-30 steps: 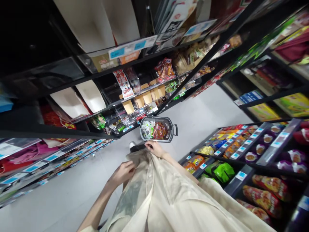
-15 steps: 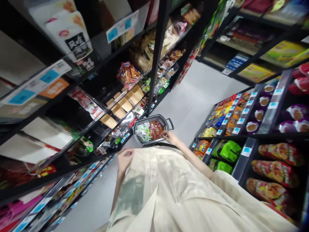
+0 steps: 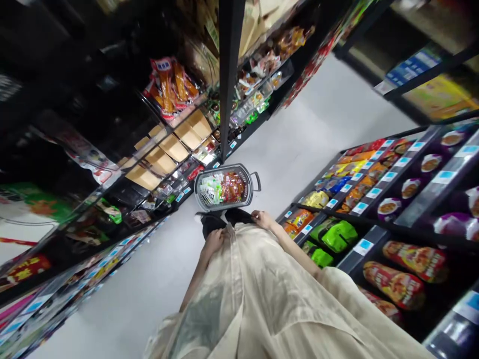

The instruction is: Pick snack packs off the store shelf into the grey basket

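A: What stands nearest the hands?

B: A grey oval plastic basket with perforated walls and a dark loop handle (image 3: 223, 187). It sits on the pale grey shop floor (image 3: 318, 129), just beyond the person's dark shoes (image 3: 224, 221) and close to the foot of the black snack shelving on the left (image 3: 226, 75). It is filled with small white-and-green packets (image 3: 210, 188) on one side and red-orange packets (image 3: 233, 186) on the other.

A: And the hands themselves?

B: The left hand (image 3: 214, 241) rests against the front of the cream, loose cloth garment (image 3: 262, 299), fingers curled into the fabric as far as I can judge. The right hand (image 3: 262, 219) lies at the garment's hem, near the basket but apart from it; whether its fingers pinch the cloth or hang loose I cannot tell.

A: How would that basket handle?

B: I judge it stiff and fairly light, since the load is small wrapped snacks. The packets look glossy and loose, so they would likely slide if it tilts. The loop handle at the end towards the right-hand shelves (image 3: 374, 199) would tip it; the long rims on both sides look the steadier hold.
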A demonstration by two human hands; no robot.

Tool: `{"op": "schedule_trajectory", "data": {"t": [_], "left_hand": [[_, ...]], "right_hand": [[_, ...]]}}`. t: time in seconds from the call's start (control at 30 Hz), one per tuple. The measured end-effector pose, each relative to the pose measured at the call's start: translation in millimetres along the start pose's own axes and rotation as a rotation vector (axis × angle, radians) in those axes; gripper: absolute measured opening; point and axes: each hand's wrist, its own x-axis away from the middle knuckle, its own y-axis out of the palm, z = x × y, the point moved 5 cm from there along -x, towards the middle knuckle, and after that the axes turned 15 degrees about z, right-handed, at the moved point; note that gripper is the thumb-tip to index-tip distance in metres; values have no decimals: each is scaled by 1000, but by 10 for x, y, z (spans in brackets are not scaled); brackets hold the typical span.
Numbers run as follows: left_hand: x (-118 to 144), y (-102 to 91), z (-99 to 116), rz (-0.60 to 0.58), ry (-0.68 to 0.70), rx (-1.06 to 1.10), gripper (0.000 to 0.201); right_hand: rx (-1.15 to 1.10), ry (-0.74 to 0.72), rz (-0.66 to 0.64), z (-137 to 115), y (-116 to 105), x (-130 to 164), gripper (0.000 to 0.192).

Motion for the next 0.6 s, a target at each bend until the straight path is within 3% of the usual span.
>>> {"op": "schedule_trajectory", "data": {"t": [0.1, 0.23, 0.47, 0.6], "left_hand": [[7, 205, -283, 3, -216, -8, 27], [-83, 254, -453, -12, -363, -90, 35], [-195, 587, -596, -344, -379, -228, 56], [-239, 840, -796, -502, -476, -369, 70]], "right_hand": [[-16, 46, -36, 165, 206, -46, 30], [-50, 153, -18, 337, 404, -307, 39], [-90, 361, 71, 677, 730, -1232, 44], [-125, 416, 117, 869, 986, -1815, 40]]}}
